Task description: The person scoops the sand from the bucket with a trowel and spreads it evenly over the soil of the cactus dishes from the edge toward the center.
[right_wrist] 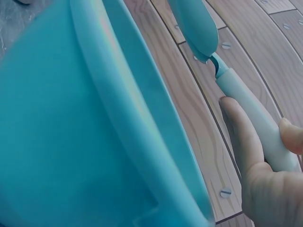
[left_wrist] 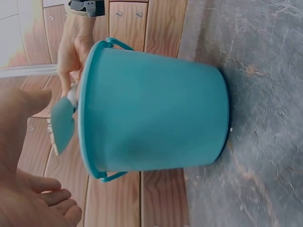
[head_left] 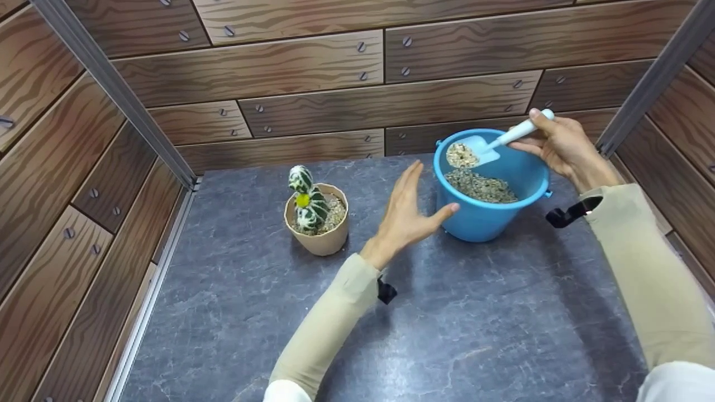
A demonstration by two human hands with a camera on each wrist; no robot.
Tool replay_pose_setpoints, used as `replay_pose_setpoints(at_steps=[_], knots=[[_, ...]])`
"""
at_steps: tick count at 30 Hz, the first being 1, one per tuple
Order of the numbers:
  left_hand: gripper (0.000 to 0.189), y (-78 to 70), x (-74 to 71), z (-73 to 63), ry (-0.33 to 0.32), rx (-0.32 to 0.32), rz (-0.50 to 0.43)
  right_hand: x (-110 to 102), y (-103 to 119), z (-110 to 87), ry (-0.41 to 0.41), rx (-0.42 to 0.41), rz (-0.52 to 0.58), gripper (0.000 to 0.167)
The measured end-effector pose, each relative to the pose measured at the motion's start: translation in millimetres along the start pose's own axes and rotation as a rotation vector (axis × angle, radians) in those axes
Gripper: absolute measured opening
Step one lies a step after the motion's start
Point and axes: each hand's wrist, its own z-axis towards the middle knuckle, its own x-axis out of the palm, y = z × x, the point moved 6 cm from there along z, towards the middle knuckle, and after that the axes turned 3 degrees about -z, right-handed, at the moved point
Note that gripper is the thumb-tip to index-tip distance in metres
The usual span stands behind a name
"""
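Note:
In the head view my right hand grips the pale handle of a small light-blue scoop by its end. Gravel fills the scoop's blade, which is over the mouth of a blue bucket. More gravel lies inside the bucket. My left hand is held beside the bucket's left side, fingers extended, thumb spread toward the rim, holding nothing. The left wrist view shows the scoop above the rim from the side. Seen from the right wrist, thumb and fingers pinch the scoop's handle.
A potted cactus with white-striped green stems and a yellow flower stands in a beige pot left of my left hand. The grey marbled table is bounded by wood-patterned walls at the back and sides.

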Motion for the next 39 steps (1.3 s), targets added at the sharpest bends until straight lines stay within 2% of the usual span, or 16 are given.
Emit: replay_pose_setpoints(at_steps=[10, 16, 32, 39], knots=[[0.106, 2.5, -22.9, -20.4, -0.027, 0.021, 0.01, 6.2, -6.0, 0.3, -0.031, 0.009, 0.066, 0.022], [0.108, 9.4, -38.7, -31.3, -0.057, 0.032, 0.023, 9.3, -10.2, 0.7, -0.041, 0.002, 0.098, 0.02], [0.105, 7.3, -91.3, -69.3, -0.179, 0.129, 0.043, 30.2, -20.1, -1.5, -0.055, -0.057, 0.039, 0.025], [0.105, 11.9, -112.8, -87.0, -0.23, 0.148, 0.06, 38.8, -27.2, -2.0, -0.064, -0.067, 0.045, 0.035]])
